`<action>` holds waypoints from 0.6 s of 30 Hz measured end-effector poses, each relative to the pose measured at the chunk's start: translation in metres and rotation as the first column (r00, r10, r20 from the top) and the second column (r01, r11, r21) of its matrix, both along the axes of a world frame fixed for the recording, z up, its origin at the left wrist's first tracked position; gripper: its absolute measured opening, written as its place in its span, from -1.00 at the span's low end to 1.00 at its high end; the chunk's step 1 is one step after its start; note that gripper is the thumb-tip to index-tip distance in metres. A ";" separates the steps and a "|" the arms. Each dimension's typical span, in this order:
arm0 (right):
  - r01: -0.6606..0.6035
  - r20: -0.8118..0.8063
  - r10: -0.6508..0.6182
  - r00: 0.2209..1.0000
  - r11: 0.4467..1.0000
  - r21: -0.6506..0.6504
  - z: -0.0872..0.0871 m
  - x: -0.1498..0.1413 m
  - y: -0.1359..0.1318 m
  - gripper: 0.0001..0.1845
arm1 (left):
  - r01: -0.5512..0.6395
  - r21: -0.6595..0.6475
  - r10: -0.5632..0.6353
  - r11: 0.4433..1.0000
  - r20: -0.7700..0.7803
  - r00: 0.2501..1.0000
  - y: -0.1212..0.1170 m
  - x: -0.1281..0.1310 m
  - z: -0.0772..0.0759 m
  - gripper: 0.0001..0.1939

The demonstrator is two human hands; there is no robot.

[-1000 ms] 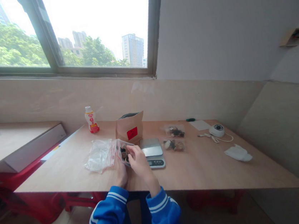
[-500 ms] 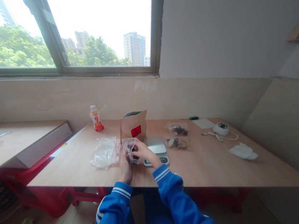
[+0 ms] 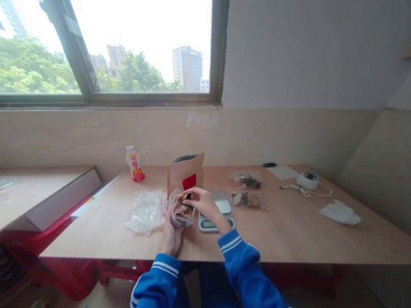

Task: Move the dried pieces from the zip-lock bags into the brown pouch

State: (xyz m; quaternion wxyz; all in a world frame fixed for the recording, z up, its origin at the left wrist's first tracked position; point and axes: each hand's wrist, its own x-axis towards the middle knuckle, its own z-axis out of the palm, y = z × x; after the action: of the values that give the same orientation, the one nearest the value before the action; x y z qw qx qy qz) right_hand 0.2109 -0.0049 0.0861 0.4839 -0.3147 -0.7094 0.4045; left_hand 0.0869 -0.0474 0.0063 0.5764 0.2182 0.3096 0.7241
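Wooden table (image 3: 296, 232) stands under a window (image 3: 144, 42). Left hand (image 3: 171, 240) is holding from below a clear zip bag (image 3: 176, 217) with dark dried pieces (image 3: 184, 213) inside; right hand (image 3: 204, 203) pinches one piece at the bag's mouth, above a kitchen scale (image 3: 216, 223). Two more small bags (image 3: 246, 180) with pieces lie near.

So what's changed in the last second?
The right hand has swung right, over the scale, its fingers now at the mouth of the clear bag, which holds dark pieces. The left hand still supports the bag from below. The kraft pouch and crumpled bag stayed put.
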 end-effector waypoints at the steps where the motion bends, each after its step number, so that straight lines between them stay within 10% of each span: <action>1: -0.004 -0.025 0.004 1.000 1.000 -0.015 0.002 0.001 0.000 -0.70 | 0.003 -0.004 -0.003 1.000 0.008 1.000 0.000 -0.001 -0.001 -0.55; 18: -0.111 -0.327 0.042 0.944 0.974 -0.197 0.103 0.036 0.059 -0.63 | -0.022 -0.085 0.031 0.996 0.108 0.994 -0.005 -0.003 0.001 -0.58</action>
State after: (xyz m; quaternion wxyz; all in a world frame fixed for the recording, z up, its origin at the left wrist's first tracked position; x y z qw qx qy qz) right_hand 0.2472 0.0541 0.1887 0.5402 -0.2666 -0.5857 0.5424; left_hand 0.0842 -0.0527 0.0070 0.5915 0.1501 0.3106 0.7288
